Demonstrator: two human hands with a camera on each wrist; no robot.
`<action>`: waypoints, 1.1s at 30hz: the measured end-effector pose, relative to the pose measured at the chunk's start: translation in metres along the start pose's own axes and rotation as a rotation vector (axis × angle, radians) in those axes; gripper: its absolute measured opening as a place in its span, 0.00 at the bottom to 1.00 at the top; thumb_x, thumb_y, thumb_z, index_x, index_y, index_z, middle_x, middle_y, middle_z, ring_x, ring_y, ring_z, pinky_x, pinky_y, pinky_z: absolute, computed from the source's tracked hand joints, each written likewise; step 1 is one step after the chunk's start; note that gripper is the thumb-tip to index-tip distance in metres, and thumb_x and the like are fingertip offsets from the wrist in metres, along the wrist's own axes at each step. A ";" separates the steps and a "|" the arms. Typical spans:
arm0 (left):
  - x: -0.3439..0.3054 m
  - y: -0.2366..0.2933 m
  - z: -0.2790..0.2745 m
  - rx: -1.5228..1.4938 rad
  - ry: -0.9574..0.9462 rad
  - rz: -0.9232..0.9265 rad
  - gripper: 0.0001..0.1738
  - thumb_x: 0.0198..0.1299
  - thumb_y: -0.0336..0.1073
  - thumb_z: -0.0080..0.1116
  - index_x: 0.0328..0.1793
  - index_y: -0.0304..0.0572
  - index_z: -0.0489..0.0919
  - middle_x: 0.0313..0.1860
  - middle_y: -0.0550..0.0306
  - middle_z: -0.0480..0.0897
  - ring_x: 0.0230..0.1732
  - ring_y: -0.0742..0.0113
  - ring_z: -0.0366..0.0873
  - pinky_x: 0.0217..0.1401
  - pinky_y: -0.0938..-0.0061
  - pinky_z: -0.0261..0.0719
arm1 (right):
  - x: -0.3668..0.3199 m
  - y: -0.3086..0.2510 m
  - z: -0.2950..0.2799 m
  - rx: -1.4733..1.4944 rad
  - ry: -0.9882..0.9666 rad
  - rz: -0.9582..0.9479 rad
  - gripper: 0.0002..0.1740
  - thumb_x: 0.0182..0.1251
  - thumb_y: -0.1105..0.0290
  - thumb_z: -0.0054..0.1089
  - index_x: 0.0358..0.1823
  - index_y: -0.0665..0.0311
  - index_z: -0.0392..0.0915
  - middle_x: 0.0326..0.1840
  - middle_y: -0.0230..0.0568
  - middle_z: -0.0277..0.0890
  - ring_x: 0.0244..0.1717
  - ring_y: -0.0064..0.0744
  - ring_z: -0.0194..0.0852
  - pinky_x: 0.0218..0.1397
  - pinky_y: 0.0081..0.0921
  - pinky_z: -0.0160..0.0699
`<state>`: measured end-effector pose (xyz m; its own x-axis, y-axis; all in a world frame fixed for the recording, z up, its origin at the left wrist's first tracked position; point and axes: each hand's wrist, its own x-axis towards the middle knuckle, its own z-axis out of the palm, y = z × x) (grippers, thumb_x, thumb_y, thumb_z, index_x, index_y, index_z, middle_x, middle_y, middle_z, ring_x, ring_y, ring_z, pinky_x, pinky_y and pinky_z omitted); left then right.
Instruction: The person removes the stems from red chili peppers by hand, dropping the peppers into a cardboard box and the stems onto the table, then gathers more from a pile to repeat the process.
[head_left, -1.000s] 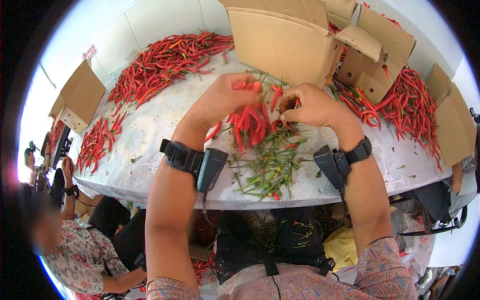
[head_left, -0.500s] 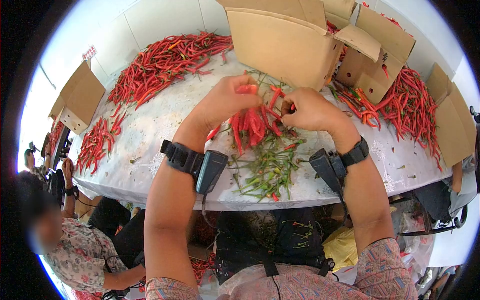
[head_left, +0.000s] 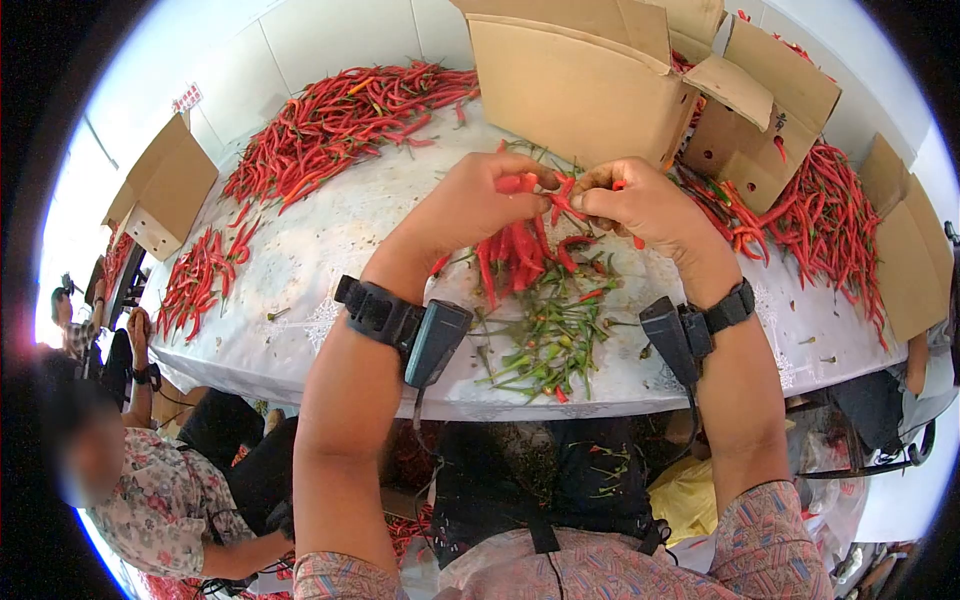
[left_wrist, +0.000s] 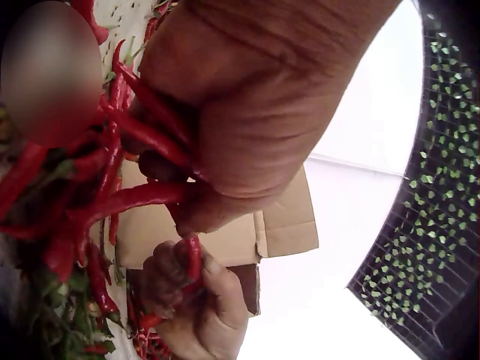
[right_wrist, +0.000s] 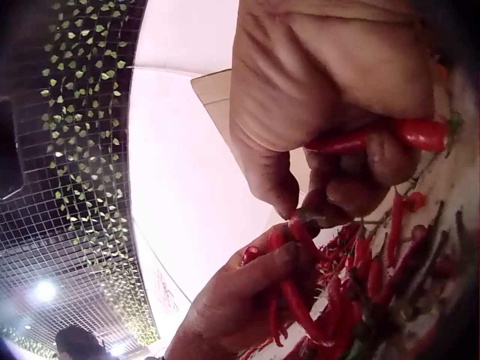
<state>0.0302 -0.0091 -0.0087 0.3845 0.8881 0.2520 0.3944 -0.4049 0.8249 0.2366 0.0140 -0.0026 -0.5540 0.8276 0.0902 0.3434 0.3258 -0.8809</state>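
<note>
My left hand (head_left: 495,205) holds several red chili peppers (left_wrist: 154,139) bunched in its curled fingers, some sticking out below the palm. Close beside it, my right hand (head_left: 640,205) pinches the stem end of a red chili (right_wrist: 304,236) that reaches out from the left hand. Another red chili (right_wrist: 424,135) lies gripped across the right hand's curled fingers, its green end pointing outward. Beneath the hands sits a small heap of red chilies (head_left: 515,260). Green chili stems (head_left: 545,345) are piled just in front of that heap.
A large cardboard box (head_left: 570,85) stands behind the hands, with an open box (head_left: 745,140) to its right. Big heaps of red chilies (head_left: 320,135) lie at back left and right. A smaller chili pile (head_left: 205,280) is at left. Another person (head_left: 165,500) sits at lower left.
The hands have come together, and their fingertips now meet at a chili between them. The right hand's fingers have shifted up onto that chili's stem end. The head view has moved slightly.
</note>
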 end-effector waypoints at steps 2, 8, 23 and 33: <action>-0.001 0.006 -0.001 0.016 -0.007 0.002 0.12 0.54 0.31 0.57 0.44 0.36 0.79 0.29 0.69 0.77 0.31 0.82 0.70 0.36 0.84 0.70 | 0.004 0.010 -0.001 0.029 0.030 0.058 0.17 0.52 0.55 0.58 0.30 0.62 0.81 0.18 0.27 0.70 0.14 0.16 0.61 0.12 0.20 0.57; -0.002 0.006 -0.002 0.122 0.019 0.008 0.12 0.50 0.34 0.59 0.36 0.31 0.78 0.24 0.63 0.73 0.28 0.77 0.67 0.33 0.79 0.68 | 0.006 0.013 -0.001 0.276 0.075 0.063 0.15 0.55 0.57 0.57 0.32 0.61 0.81 0.20 0.26 0.72 0.15 0.13 0.62 0.14 0.17 0.61; -0.003 0.007 -0.001 -0.041 0.000 -0.110 0.13 0.57 0.37 0.57 0.41 0.33 0.79 0.28 0.65 0.78 0.30 0.81 0.70 0.35 0.83 0.69 | 0.005 -0.005 0.007 -0.230 0.283 -0.121 0.06 0.55 0.73 0.62 0.32 0.68 0.78 0.25 0.27 0.74 0.26 0.13 0.67 0.30 0.14 0.68; -0.002 0.002 0.002 0.013 0.050 -0.052 0.12 0.57 0.36 0.57 0.42 0.35 0.79 0.28 0.68 0.77 0.29 0.83 0.69 0.34 0.85 0.69 | 0.008 0.003 0.011 -0.193 0.355 -0.268 0.08 0.48 0.67 0.61 0.25 0.64 0.80 0.18 0.36 0.77 0.20 0.20 0.71 0.27 0.21 0.71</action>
<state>0.0317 -0.0123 -0.0082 0.3211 0.9175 0.2346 0.4235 -0.3607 0.8310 0.2249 0.0171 -0.0097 -0.3605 0.7968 0.4849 0.3772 0.6000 -0.7055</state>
